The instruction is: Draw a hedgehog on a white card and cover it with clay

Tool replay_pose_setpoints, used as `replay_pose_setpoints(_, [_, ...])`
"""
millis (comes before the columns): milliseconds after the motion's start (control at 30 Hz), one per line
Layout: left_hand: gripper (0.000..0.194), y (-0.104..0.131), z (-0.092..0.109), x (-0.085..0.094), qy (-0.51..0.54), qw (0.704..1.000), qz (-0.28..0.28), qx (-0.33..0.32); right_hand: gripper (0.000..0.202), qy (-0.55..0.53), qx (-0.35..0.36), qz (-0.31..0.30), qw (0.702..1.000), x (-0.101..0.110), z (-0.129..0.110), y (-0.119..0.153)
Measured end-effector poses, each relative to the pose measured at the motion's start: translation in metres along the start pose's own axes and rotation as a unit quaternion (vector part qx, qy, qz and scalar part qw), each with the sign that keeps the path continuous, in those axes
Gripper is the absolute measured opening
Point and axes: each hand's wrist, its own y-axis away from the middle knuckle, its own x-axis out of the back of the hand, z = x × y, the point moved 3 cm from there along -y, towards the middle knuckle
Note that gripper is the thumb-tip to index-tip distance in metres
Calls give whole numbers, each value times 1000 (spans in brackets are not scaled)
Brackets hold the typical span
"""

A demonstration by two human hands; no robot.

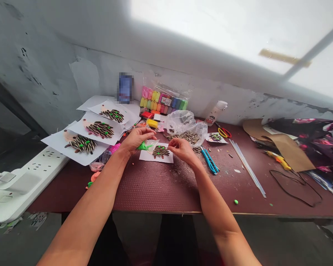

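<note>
My left hand (138,139) is closed on a small clear plastic bag of green modelling clay (146,146), held over the left part of a white card (155,159). On that card lies a cluster of striped sunflower seeds (161,150) with small green dots of clay among them. My right hand (181,148) has its fingers pinched together above the card's right edge; whatever is between the fingertips is too small to make out. Behind the right hand, loose sunflower seeds (187,137) spill from a clear plastic bag (188,122).
Finished-looking seed cards (86,155) overlap at the left, near a white power strip (30,184). Blue-handled pliers (209,160), scissors (224,132), glue sticks (248,168), a glue gun (279,159) and a bottle (215,113) stand or lie right. A clay pack (163,99) leans on the wall.
</note>
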Motion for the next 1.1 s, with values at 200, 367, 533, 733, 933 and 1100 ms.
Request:
replay_pose_setpoints(200, [9,-2,-2,2,-10,1000,-2,-6,7,1,5,7,1000,2,0,-1])
replay_pose_setpoints(367, [11,-3,-4,4,-14,1000,-6,-10,13,33,1,-19,999,0,-3,0])
replay_pose_setpoints(533, [9,-3,-4,3,-7,1000,-4,-3,7,36,-9,-10,999,-1,-1,1])
replay_pose_setpoints(733, [6,-2,-4,2,-3,1000,1,-2,10,65,15,-16,998,-5,-1,1])
replay_pose_setpoints(933, [11,-3,-4,4,-12,1000,-5,-12,18,69,26,-37,997,-8,-6,2])
replay_pose_setpoints(1100, [10,-1,-1,2,1,1000,-1,-10,22,72,19,-41,996,-10,-7,4])
